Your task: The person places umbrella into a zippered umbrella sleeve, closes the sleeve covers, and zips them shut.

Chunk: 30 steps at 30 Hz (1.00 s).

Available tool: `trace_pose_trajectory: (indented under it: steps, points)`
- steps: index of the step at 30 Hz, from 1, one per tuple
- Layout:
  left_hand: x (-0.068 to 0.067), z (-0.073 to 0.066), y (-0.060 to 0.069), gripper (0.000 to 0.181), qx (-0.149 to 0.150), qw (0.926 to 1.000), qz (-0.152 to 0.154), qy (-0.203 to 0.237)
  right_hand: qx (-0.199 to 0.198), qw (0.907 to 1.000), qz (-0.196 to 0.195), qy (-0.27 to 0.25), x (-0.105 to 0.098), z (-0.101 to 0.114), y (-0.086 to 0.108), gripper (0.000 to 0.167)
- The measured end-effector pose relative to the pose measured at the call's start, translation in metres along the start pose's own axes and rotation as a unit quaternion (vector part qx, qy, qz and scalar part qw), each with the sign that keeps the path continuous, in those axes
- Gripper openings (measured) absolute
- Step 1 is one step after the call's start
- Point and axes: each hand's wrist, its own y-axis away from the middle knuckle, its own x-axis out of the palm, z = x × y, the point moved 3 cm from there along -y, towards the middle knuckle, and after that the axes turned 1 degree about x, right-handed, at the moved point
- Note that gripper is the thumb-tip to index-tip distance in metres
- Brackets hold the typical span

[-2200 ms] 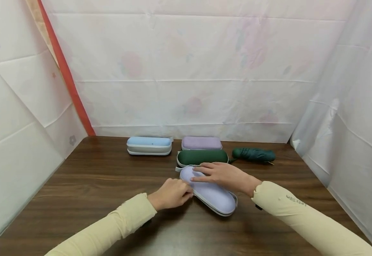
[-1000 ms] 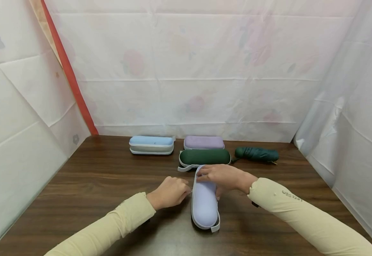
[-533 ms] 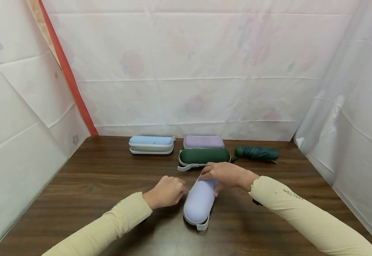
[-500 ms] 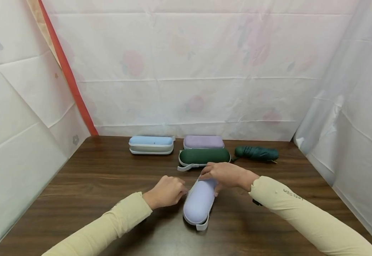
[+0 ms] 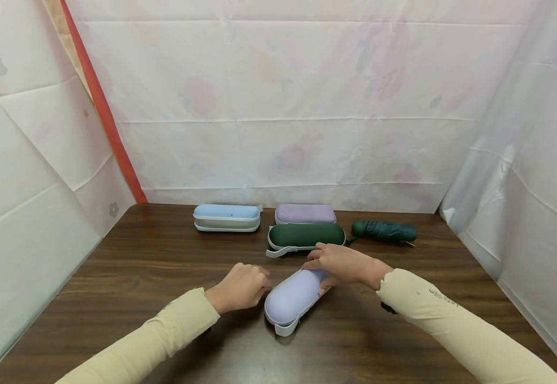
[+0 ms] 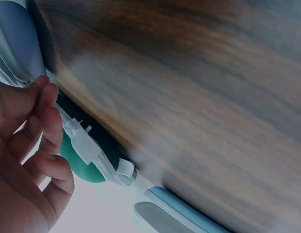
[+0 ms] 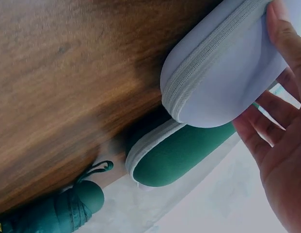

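A pale lavender zip case (image 5: pixel 291 296) lies slanted on the table, its grey loop (image 5: pixel 286 327) at the near end. My right hand (image 5: pixel 347 266) grips its far end, thumb on the near side and fingers over the top; the right wrist view shows the hand (image 7: pixel 281 131) around the case (image 7: pixel 228 73). At the case's left side, my left hand (image 5: pixel 241 288) has its fingers curled, and in the left wrist view the thumb and index finger of that hand (image 6: pixel 31 141) pinch something small at the zip edge, probably the zip pull, mostly hidden by the fingertips.
Behind the case lies a dark green zip case (image 5: pixel 307 235), with a purple case (image 5: pixel 305 213) behind it. A light blue case (image 5: pixel 227 217) stands at the back left, a folded green umbrella (image 5: pixel 385 231) at the back right. White sheets (image 5: pixel 288 106) hang around the table.
The lavender case has turned, its near end swinging left. My left hand has moved a little left along with it, and my right hand has slid slightly right, keeping its hold on the far end.
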Motion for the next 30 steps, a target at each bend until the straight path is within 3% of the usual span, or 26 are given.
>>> trace_pose_trajectory:
  steps: [9, 16, 30]
  points:
    - [-0.004, 0.007, 0.006, 0.022, -0.008, 0.9999, -0.01, 0.0, 0.003, 0.9993, -0.035, 0.013, 0.004, 0.004, 0.006, 0.057]
    - [-0.005, 0.011, 0.008, 0.032, -0.01, 0.9999, -0.01, -0.006, 0.027, 0.9985, -0.043, 0.018, 0.006, 0.006, 0.007, 0.057]
    - [-0.01, 0.017, 0.011, 0.019, -0.007, 0.9994, -0.022, -0.024, 0.064, 0.9958, -0.056, 0.036, 0.005, 0.011, 0.01, 0.056]
